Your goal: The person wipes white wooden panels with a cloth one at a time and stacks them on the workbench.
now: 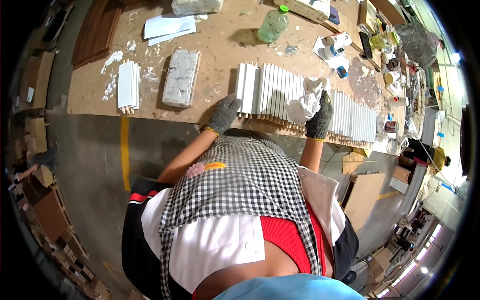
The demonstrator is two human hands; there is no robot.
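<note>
A long row of white-painted wooden slats [280,92] lies side by side along the near edge of the workbench, bare wooden pegs showing at their ends. My left hand [223,116], in a dark grey knit glove, rests against the left end of the row with its fingers extended along the outermost slat. In the same kind of glove, my right hand [321,117] grips a crumpled white cloth [303,106] over the right-hand part of the row. The cloth covers some slats there. Left of my left hand lies a white-smeared, wrapped block [181,78].
A small stack of white slats [129,85] sits at the bench's left. Behind stand a green-capped bottle [273,25] and white paper sheets [170,29]. Cups and jars [392,77] crowd the right side, near a fan [419,44]. The paint-spotted bench [215,50] ends near my waist.
</note>
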